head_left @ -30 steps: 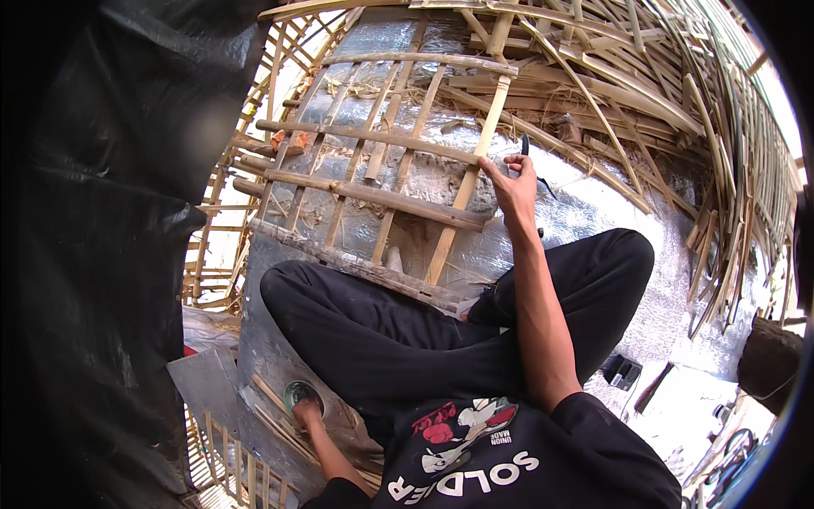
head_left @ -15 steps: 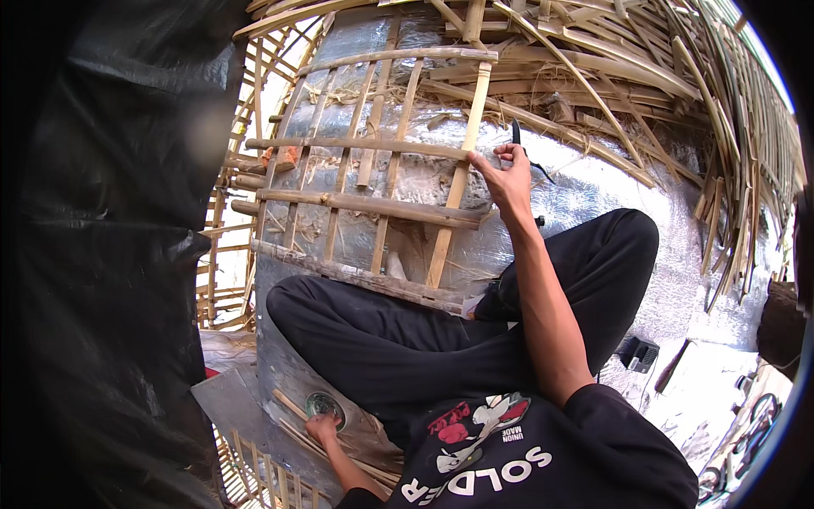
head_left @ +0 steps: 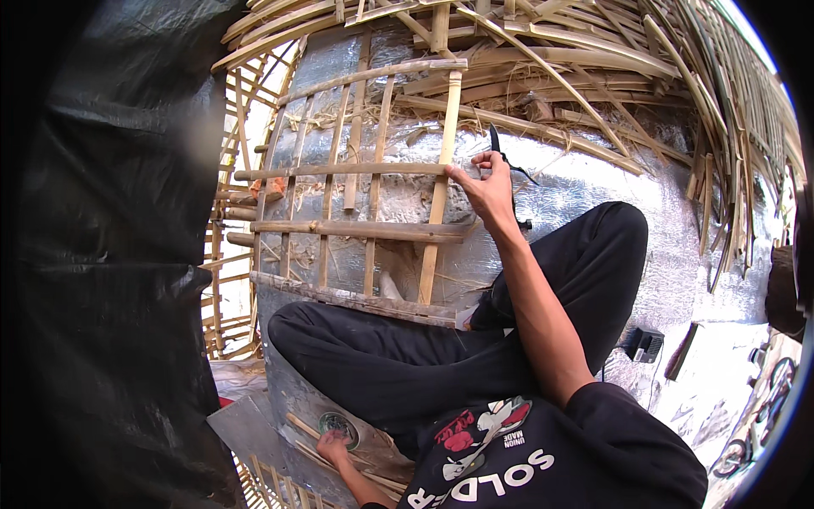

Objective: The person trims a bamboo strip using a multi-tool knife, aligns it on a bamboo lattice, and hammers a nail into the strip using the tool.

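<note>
From my remote seat I see the right hand (head_left: 487, 182) up at the bamboo lattice frame (head_left: 365, 229), thumb and fingers pinched at the joint where the rightmost upright slat (head_left: 439, 191) crosses the upper rail (head_left: 339, 170). A thin dark strip, likely a tie or a small blade (head_left: 509, 157), sticks up from that hand; I cannot tell which. The frame lies on silver foil sheeting (head_left: 593, 182), its lower rail just beyond the crossed legs in black trousers.

Over the last second the hand has stayed on that same crossing while the view has dipped and the frame has slid lower in the picture, so I judge the work on this joint is ongoing and not finished.

The left hand (head_left: 332, 443) is down low beside the hip, well apart from the right, fingers spread and resting on a small round tin (head_left: 339, 424) among loose bamboo splints (head_left: 314, 445). It has crept onto the tin since half a second ago, which reads to me as fetching something from it.

A heap of split bamboo (head_left: 593, 68) rings the far side, and black plastic sheeting (head_left: 110, 254) fills the left.
</note>
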Demonstrator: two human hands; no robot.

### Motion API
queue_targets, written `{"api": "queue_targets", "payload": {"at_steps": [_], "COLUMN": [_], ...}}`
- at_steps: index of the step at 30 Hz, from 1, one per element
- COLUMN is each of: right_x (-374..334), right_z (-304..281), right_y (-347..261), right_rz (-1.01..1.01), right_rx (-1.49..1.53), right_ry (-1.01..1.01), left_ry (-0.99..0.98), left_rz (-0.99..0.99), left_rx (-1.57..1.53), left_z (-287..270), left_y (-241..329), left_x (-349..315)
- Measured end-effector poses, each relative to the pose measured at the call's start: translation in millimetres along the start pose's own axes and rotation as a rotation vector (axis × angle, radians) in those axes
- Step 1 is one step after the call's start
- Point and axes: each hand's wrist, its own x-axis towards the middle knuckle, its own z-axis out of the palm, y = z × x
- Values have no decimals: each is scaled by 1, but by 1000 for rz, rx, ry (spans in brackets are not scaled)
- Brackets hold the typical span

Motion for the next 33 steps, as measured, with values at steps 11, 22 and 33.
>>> {"api": "queue_targets", "payload": {"at_steps": [11,22,33], "right_x": [0,3,-2], "right_z": [1,-2,-9], "right_y": [-1,-5,-11], "right_rz": [53,90,119], "right_rx": [237,344,370], "right_ry": [-86,-130,-117], "left_ry": [-135,-948,-901], "left_rz": [856,1225,1293], "left_rx": [-487,-367,-371], "left_z": [144,405,413], "left_y": [330,448,436], "left_x": [-94,-187,-173]}}
